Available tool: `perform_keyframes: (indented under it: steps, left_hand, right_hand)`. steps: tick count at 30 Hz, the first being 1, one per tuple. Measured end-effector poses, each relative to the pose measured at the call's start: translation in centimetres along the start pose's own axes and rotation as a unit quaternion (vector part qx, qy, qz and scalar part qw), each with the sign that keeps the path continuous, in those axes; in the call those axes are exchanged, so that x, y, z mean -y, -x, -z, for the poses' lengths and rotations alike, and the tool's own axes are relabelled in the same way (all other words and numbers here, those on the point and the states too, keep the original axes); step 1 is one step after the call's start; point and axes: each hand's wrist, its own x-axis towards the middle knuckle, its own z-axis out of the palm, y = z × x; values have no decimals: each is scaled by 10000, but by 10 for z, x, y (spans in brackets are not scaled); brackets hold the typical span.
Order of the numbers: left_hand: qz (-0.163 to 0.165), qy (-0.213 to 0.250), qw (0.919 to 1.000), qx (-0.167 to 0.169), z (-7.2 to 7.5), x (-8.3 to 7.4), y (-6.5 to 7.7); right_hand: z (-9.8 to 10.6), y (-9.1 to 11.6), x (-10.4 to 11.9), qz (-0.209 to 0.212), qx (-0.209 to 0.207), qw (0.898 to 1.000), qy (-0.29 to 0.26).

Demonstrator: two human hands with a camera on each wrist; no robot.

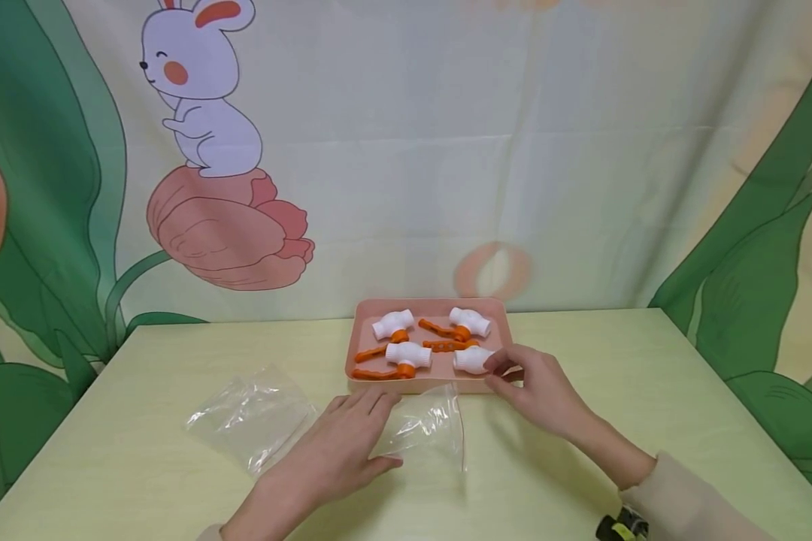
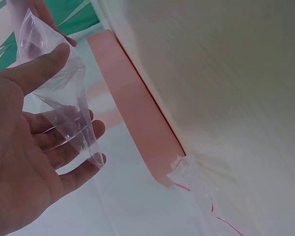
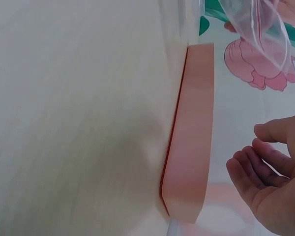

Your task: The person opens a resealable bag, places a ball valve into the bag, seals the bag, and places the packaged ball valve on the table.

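Observation:
My left hand (image 1: 341, 443) holds a clear zip bag (image 1: 422, 424) in front of the tray. In the left wrist view the zip bag (image 2: 64, 78) lies between the thumb and the spread fingers (image 2: 81, 179). The pink tray (image 1: 433, 385) contains several white ball valves with orange lever handles. My right hand (image 1: 534, 383) is at the tray's front right corner, its fingertips overlapping the nearest white valve (image 1: 470, 361). Seen from the right wrist, the right hand (image 3: 273, 169) has loosely bent fingers and nothing between them; the tray wall hides the valves there.
More clear plastic bags (image 1: 250, 421) lie flat on the pale table (image 1: 108, 451), left of the tray. A cloth backdrop (image 1: 392, 150) with a printed rabbit and plants hangs along the table's back edge. A dark wrist strap (image 1: 622, 524) shows by the right sleeve.

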Motion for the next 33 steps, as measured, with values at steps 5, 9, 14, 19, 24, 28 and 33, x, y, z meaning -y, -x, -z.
perform_keyframes:
  steps: [5, 9, 14, 19, 24, 28, 33]
  left_hand:
    - [-55, -50, 10000, -27, -1, 0, 1]
    - [-86, -51, 9999, -57, -2, 0, 1]
    - [-105, -63, 9999, -85, -2, 0, 1]
    - [-124, -83, 9998, -122, -2, 0, 2]
    - [-129, -94, 9998, -127, -2, 0, 3]
    - [-143, -155, 9997, -115, -1, 1, 4]
    - [-147, -216, 9996, -112, 0, 1, 5]
  right_hand:
    - [3, -10, -7, -177, 20, 9998, 119]
    - [4, -18, -13, -286, 119, 9993, 186]
    - [6, -28, -20, -295, 328, 9985, 329]
    - [3, -37, -26, -275, 685, 9958, 548]
    - [-2, -45, -30, -42, 820, 9909, 1068]
    - [-6, -49, -32, -2, 862, 9890, 1201]
    - [-8, -54, -34, 3, 978, 9865, 1317]
